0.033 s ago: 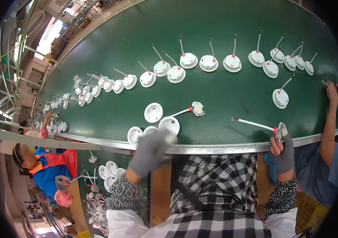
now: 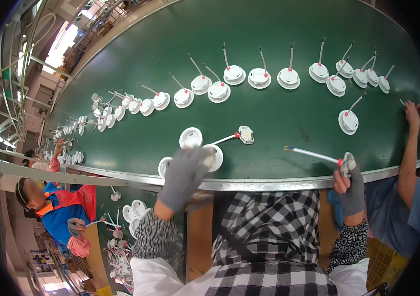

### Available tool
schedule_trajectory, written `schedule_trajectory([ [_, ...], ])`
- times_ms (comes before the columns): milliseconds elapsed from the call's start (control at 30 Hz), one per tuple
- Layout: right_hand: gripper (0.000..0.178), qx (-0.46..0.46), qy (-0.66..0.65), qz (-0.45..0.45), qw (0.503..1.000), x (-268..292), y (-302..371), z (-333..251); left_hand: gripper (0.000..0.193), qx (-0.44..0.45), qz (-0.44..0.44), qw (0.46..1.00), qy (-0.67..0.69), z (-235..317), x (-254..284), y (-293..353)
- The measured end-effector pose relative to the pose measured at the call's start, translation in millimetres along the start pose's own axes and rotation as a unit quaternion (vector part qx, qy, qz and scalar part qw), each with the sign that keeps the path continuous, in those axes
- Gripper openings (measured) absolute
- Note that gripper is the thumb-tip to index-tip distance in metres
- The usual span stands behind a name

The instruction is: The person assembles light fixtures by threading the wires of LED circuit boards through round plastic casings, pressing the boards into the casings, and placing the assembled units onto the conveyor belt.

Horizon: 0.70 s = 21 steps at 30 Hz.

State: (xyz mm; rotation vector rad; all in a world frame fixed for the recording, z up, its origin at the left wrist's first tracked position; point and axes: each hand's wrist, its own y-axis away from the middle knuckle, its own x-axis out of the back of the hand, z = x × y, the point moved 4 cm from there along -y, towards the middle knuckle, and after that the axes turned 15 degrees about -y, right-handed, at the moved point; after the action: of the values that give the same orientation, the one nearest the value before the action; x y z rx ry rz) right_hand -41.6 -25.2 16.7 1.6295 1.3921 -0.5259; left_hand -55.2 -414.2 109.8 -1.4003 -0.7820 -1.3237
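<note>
Item one: white round disc (image 2: 213,157) at the near edge of the green surface (image 2: 279,118), its thin lead running up and to the right to a small square plate (image 2: 245,134). My left hand (image 2: 186,175), in a grey glove, lies over the disc's near side with fingers curled down on it; whether they actually pinch it I cannot tell.

Item two: thin white rod (image 2: 311,155), long axis nearly level, free tip pointing left toward the disc. My right hand (image 2: 350,185), also gloved, is pressed together around its red-marked end at the surface's metal rim. The rod's tip lies well to the right of the disc; the left hand is the nearer one to the disc.

Adjacent: two more white discs (image 2: 190,137) just beside the first, up and left.

Beyond: a curved row of wired discs (image 2: 259,78) across the far side.

Periphery: a co-worker's arm (image 2: 407,153) at right; a person in orange and blue (image 2: 64,212) lower left.
</note>
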Motion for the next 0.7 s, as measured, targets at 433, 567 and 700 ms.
schedule_trajectory([
  [433, 0.022, 0.131, 0.131, -0.047, 0.982, -68, 22, 37, 0.016, 0.003, -0.044, 0.999, 0.024, 7, -5, -39],
  [567, 0.014, 0.327, 0.21, -0.227, 0.893, -101, 10, 60, 0.014, 0.171, -0.199, 0.858, 0.441, 66, -41, -10],
  [700, 0.011, 0.313, 0.182, -0.253, 0.897, -90, 30, 80, 0.013, 0.253, -0.247, 0.685, 0.637, 101, -53, 17],
])
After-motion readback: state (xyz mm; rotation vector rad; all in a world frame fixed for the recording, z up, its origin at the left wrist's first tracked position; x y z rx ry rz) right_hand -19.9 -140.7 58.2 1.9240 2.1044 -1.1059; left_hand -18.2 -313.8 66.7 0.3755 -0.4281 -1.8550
